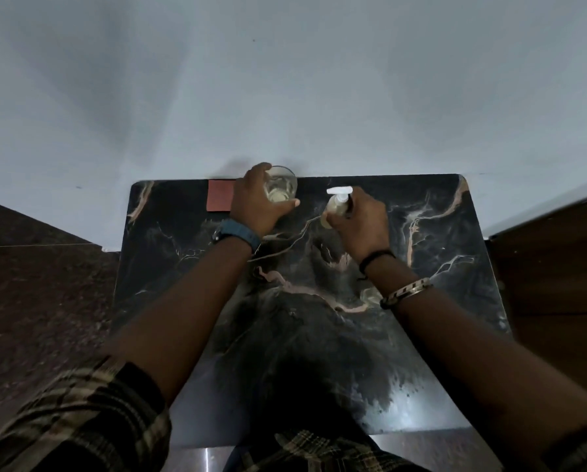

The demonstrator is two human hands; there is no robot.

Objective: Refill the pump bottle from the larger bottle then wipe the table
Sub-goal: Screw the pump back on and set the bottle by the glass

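Observation:
On a black marbled table [438,267], my left hand [256,204] wraps around a clear, wide-mouthed larger bottle [280,185] holding pale liquid, standing near the back edge. To its right, my right hand [360,221] grips the small pump bottle [336,207], which has a white pump head [339,190] pointing left. The pump bottle stands upright on the table, its lower half hidden by my fingers. A reddish-pink folded cloth [220,200] lies flat at the back, just left of my left hand.
A pale wall [285,80] rises directly behind the table's back edge. Dark speckled floor [40,284] lies to the left, and a dark wooden surface [554,267] stands to the right.

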